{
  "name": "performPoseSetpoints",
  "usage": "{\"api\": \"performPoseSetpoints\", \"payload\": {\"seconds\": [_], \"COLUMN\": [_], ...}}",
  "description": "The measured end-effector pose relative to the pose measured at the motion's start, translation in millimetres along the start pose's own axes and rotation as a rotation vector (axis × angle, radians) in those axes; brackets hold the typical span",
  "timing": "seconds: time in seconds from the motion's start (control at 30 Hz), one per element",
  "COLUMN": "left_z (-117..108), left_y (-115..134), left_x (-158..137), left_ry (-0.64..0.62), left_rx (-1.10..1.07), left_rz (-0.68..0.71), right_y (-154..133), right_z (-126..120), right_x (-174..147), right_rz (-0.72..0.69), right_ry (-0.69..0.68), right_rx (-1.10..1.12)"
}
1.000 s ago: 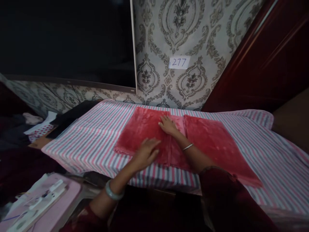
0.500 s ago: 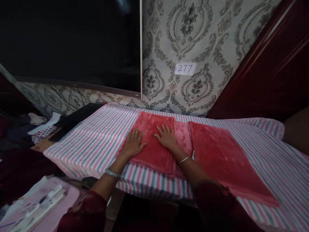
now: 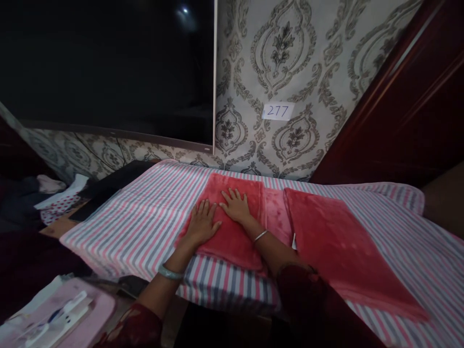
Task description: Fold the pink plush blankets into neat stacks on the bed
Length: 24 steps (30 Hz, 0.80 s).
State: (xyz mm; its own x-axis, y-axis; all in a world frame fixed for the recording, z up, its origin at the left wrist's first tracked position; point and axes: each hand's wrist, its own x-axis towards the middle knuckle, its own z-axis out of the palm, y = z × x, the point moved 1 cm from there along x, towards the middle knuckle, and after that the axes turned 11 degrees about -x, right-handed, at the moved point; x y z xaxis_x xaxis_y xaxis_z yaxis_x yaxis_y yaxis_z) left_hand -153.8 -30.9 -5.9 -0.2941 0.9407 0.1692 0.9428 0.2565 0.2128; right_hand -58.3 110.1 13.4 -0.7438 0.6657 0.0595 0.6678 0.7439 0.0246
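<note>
A red plush blanket (image 3: 232, 241) lies folded on the table, its left and right folded parts joined by a lighter pink strip (image 3: 277, 208). My left hand (image 3: 203, 223) rests flat on the left edge of the left part, fingers spread. Beside it, my right hand (image 3: 236, 205) presses flat on the upper middle of the same part, also with fingers apart. Neither hand grasps anything. The right part (image 3: 337, 246) lies flat and untouched, reaching toward the front edge. A small white tag (image 3: 294, 241) shows at its left side.
A striped cloth (image 3: 145, 208) covers the table. Behind it are a large dark screen (image 3: 108, 67) and a patterned wall with a paper marked 277 (image 3: 278, 111). At lower left stands a pink stool (image 3: 101, 304) with a white power strip (image 3: 68, 319). Dark red panelling (image 3: 398, 121) is at right.
My right hand has slid left across the blanket's left part, closer to my left hand. The left hand stays nearly in place. The view has tilted slightly upward.
</note>
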Motion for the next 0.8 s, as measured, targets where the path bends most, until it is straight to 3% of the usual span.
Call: {"api": "performPoseSetpoints", "payload": {"seconds": [0.13, 0.23, 0.4, 0.53, 0.67, 0.8], "left_z": [-12, -32, -52, -27, 5, 13], "left_y": [-1, -2, 2, 6, 1, -5], "left_x": [6, 30, 101, 137, 142, 142], "left_ry": [-0.104, -0.208, -0.116, -0.082, -0.068, -0.065], "left_rx": [-0.013, -0.06, -0.081, -0.067, -0.051, -0.044], "left_rz": [-0.026, -0.026, -0.077, -0.072, -0.069, -0.066], "right_y": [9, 25, 53, 66, 72, 74], "right_z": [-3, -19, -31, -10, 15, 20], "right_x": [3, 12, 29, 30, 25, 24], "right_rz": [-0.032, 0.005, 0.221, 0.195, 0.167, 0.17], "right_ry": [-0.07, -0.033, 0.053, 0.043, 0.056, 0.06], "right_rx": [0.067, 0.103, 0.062, -0.01, -0.066, -0.053]}}
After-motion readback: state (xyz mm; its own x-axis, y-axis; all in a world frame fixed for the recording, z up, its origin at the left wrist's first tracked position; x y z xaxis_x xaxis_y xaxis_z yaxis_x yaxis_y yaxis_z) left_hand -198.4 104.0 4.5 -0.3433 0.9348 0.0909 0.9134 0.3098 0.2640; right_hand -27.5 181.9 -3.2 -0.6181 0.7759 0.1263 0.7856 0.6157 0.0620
